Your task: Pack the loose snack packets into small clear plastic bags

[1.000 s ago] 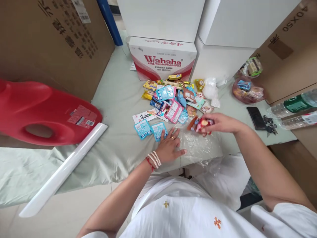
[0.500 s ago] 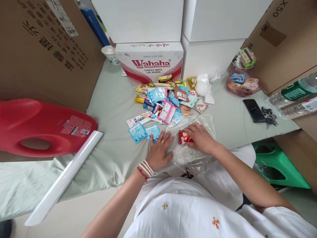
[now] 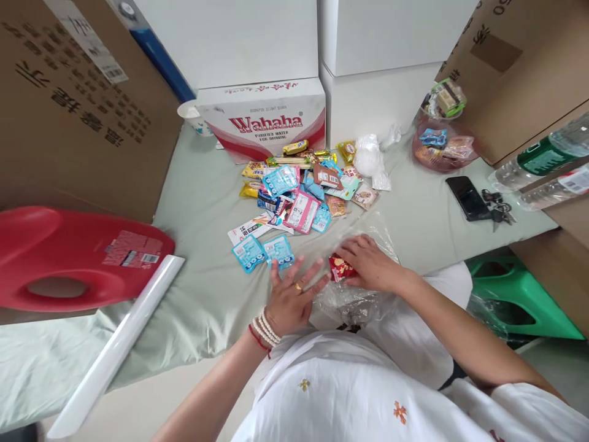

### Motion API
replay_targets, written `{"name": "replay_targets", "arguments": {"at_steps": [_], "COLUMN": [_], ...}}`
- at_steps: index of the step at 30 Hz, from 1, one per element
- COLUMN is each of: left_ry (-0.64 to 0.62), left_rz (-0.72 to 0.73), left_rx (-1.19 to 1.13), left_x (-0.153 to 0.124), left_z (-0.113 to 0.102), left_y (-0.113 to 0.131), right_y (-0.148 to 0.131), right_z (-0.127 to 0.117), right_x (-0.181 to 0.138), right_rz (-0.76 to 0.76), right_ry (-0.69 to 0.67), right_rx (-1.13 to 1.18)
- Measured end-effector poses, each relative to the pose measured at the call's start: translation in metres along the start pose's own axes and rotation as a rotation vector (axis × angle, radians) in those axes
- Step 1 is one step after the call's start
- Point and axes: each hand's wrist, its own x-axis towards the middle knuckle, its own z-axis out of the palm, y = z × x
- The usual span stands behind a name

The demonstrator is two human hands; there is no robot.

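My right hand (image 3: pixel 373 265) is curled over a red snack packet (image 3: pixel 339 268), its thumb by the packet's lower edge. Beneath both lies a crumpled clear plastic bag (image 3: pixel 352 302) at the front edge of the table. Just left of the bag, my left hand (image 3: pixel 291 299) is spread with nothing in it. Two light-blue packets lie side by side, the right one (image 3: pixel 278 250) close to my left fingertips and the other (image 3: pixel 248 253) further left. Behind them is a heap of wrapped snacks, with a pink-edged packet (image 3: pixel 301 212) in front.
A Wahaha water carton (image 3: pixel 267 123) and white boxes (image 3: pixel 372 104) stand at the back. On the left are a red jug (image 3: pixel 92 245) and a white strip (image 3: pixel 119 344). To the right lie a phone (image 3: pixel 467 197), keys (image 3: pixel 499 207), bottles (image 3: pixel 545 153) and a snack bowl (image 3: pixel 444 153).
My left hand has shifted slightly down and its fingers have lifted and spread, away from the light-blue packet. My right hand stays at the red packet. The view has tilted a little.
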Motion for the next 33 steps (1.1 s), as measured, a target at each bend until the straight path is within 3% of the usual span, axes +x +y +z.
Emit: {"name": "replay_targets", "arguments": {"at_steps": [2, 5, 8, 12, 16, 21, 24, 28, 31, 33], "left_ry": [-0.060, -0.066, -0.083, -0.189, -0.177, -0.014, 0.108, 0.222, 0.338, 0.387], "left_rz": [0.094, 0.025, -0.047, 0.001, 0.023, 0.000, -0.108, -0.325, -0.463, -0.535], "left_rx": [-0.060, -0.087, -0.080, -0.030, -0.023, -0.081, -0.192, -0.340, -0.308, -0.244], "left_x": [-0.002, -0.001, 0.000, 0.000, 0.002, 0.008, 0.015, 0.031, 0.044, 0.050], "left_z": [-0.001, -0.002, -0.003, -0.007, -0.006, 0.002, 0.007, 0.014, 0.020, 0.024], "left_y": [-0.001, -0.008, -0.017, -0.021, -0.018, -0.009, -0.007, -0.010, -0.013, -0.015], "right_y": [0.003, 0.005, 0.005, 0.003, 0.003, 0.013, 0.025, 0.041, 0.047, 0.051], "right_z": [-0.007, -0.010, 0.009, 0.039, 0.024, -0.016, -0.021, -0.009, -0.004, -0.008], "right_x": [-0.016, -0.053, -0.088, -0.107, -0.094, -0.063, -0.046, -0.033, -0.029, -0.030], "right_rz": [-0.027, -0.110, -0.156, -0.114, -0.101, -0.034, 0.142, 0.447, 0.563, 0.551], "right_ry": [0.099, 0.210, 0.174, 0.194, 0.222, 0.144, 0.098, 0.009, -0.005, 0.019], "right_rx": [0.081, 0.213, 0.154, -0.026, 0.179, 0.522, 0.686, 0.891, 0.843, 0.719]}}
